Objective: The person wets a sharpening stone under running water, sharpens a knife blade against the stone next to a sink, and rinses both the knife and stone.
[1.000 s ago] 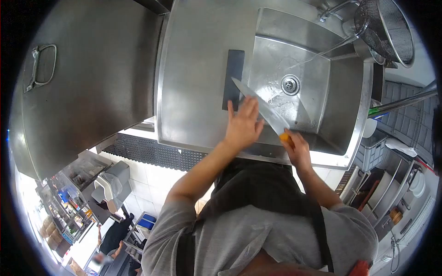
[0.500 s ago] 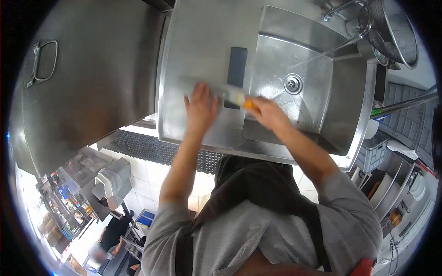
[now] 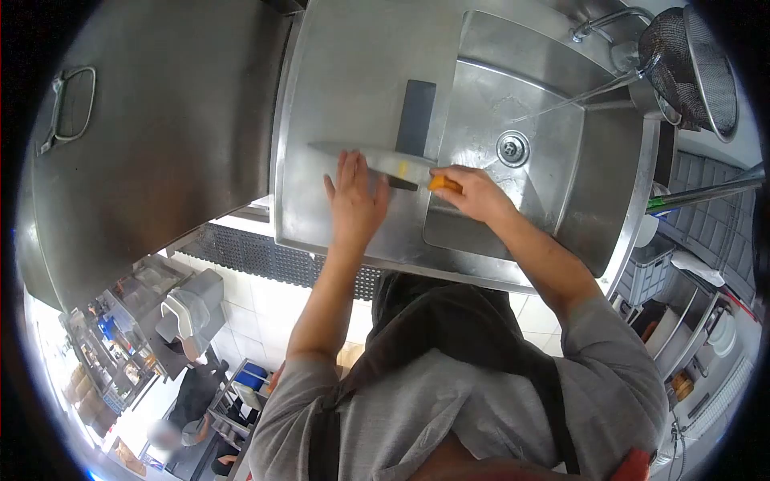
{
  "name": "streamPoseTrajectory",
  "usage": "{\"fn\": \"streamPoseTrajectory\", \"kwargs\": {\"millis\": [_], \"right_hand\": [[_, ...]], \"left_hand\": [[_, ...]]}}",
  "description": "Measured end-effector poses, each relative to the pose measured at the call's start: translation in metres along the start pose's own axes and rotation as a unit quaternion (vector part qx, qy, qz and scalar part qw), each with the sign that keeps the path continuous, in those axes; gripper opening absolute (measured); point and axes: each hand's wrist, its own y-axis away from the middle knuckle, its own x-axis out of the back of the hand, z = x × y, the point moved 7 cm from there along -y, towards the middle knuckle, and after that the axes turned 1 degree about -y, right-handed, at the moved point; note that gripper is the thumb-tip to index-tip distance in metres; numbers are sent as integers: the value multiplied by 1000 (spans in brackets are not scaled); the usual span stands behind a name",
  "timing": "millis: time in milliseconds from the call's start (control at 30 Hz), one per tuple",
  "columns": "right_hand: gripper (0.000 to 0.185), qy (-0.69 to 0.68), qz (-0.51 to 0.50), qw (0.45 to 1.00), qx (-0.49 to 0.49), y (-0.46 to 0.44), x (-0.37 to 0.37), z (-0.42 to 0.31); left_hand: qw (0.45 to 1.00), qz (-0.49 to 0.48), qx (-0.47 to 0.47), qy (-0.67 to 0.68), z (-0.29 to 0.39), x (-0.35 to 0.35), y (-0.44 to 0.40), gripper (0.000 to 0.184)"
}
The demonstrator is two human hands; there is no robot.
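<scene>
My right hand [image 3: 481, 195] is closed around the orange handle of a long kitchen knife [image 3: 385, 160]. The blade points left and lies across a dark grey sharpening stone [image 3: 415, 119], which rests on the steel counter [image 3: 337, 88] beside the sink. My left hand [image 3: 357, 204] is laid on the blade, its fingers stretched out and fingertips pressing on the flat side, thumb held apart. The lower part of the stone is mostly covered by the blade.
Right of the stone is a steel sink [image 3: 569, 160] with a drain [image 3: 512, 149]; a thin stream of water runs into it. Metal strainers [image 3: 682, 68] hang at upper right. A steel lid with a handle [image 3: 76, 104] is on the left. Another person [image 3: 192, 409] stands far lower left.
The knife and both hands, blurred by motion half a second ago, now show clearly. Both hands sit slightly further right in the view, and the blade still crosses the stone.
</scene>
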Motion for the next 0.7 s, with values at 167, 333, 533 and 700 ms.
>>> {"fn": "streamPoseTrajectory", "kwargs": {"millis": [167,333,533,700], "right_hand": [[38,24,6,1000,6,-43,21,6],[40,93,73,993,-23,-15,34,6],[45,68,123,987,-77,113,39,14],[43,148,225,960,-69,70,71,12]], "left_hand": [[999,41,-22,13,-8,-14,-43,53],[997,-15,-50,49,19,-28,-72,57],[984,-76,-144,66,103,-21,17,60],[980,-54,-177,77,107,-35,-77,60]]}}
